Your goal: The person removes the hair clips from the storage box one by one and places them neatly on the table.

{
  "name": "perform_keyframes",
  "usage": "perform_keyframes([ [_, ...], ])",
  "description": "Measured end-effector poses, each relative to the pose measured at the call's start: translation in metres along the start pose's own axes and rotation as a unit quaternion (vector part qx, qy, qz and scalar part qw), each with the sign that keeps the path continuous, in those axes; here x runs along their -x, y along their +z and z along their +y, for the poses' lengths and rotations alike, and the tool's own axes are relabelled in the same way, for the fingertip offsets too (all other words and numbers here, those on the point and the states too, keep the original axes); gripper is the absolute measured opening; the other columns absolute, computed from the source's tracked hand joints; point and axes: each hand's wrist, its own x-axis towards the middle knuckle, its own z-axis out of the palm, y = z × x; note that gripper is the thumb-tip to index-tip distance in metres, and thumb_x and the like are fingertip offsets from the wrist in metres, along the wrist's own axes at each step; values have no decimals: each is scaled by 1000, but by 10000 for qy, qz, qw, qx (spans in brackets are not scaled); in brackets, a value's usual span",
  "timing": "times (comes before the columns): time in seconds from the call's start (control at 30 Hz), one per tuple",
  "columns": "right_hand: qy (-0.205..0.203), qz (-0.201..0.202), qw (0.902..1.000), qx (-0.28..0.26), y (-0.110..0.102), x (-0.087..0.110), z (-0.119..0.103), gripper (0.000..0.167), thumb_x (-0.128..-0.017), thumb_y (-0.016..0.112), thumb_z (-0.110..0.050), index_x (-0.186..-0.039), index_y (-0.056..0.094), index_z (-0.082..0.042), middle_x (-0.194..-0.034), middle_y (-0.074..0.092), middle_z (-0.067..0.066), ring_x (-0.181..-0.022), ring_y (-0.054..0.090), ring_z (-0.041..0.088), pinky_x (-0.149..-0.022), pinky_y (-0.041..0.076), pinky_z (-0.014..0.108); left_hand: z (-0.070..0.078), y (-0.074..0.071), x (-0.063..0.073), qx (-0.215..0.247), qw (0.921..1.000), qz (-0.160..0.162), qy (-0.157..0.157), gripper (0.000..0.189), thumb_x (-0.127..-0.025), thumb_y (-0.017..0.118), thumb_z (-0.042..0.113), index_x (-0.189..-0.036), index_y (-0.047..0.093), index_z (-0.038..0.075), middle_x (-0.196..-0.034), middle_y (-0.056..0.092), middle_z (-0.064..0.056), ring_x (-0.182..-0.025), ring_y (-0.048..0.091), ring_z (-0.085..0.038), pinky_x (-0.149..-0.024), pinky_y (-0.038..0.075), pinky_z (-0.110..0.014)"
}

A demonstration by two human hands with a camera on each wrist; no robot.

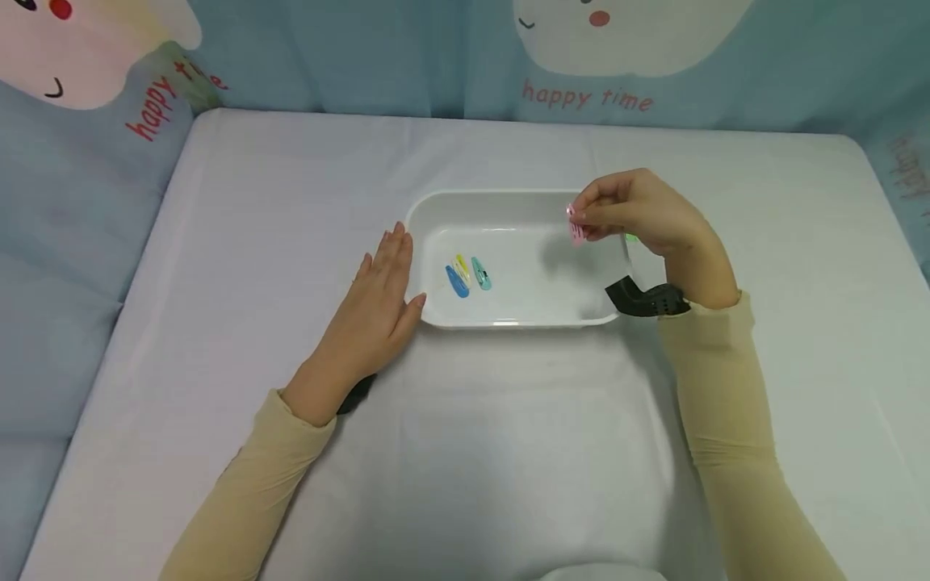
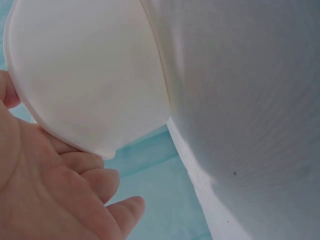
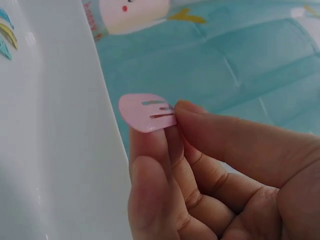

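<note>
Between thumb and fingers my right hand (image 1: pixel 647 211) pinches a pink hair clip (image 1: pixel 576 224), held above the right end of a white tray (image 1: pixel 508 315). The right wrist view shows the slotted face of the pink clip (image 3: pixel 145 112). Inside the tray, left of its middle, lie a blue hair clip (image 1: pixel 457 282), a yellow hair clip (image 1: pixel 462 269) and a teal hair clip (image 1: pixel 481 273). My left hand (image 1: pixel 374 303) touches the tray's left edge with fingers extended; in the left wrist view its fingers (image 2: pixel 102 182) lie along the tray's rim.
A small bright green thing (image 1: pixel 630 238) shows just past the tray's right edge, mostly covered by my right hand. A white rounded object (image 1: pixel 603 573) is cut off at the bottom. Blue printed fabric (image 1: pixel 392 56) rises behind the white-covered table (image 1: pixel 291 177).
</note>
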Motion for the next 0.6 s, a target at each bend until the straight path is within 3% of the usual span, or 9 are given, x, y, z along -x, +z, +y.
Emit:
perform_keyframes([
  [0.6, 179, 348, 9989, -258, -19, 5, 5, 10, -88, 66, -8, -90, 68, 2, -81, 67, 7, -73, 63, 17, -71, 53, 25, 0, 1, -1, 4, 10000, 51, 24, 66, -99, 42, 25, -147, 10, -8, -155, 4, -20, -143, 8, -32, -111, 12, -53],
])
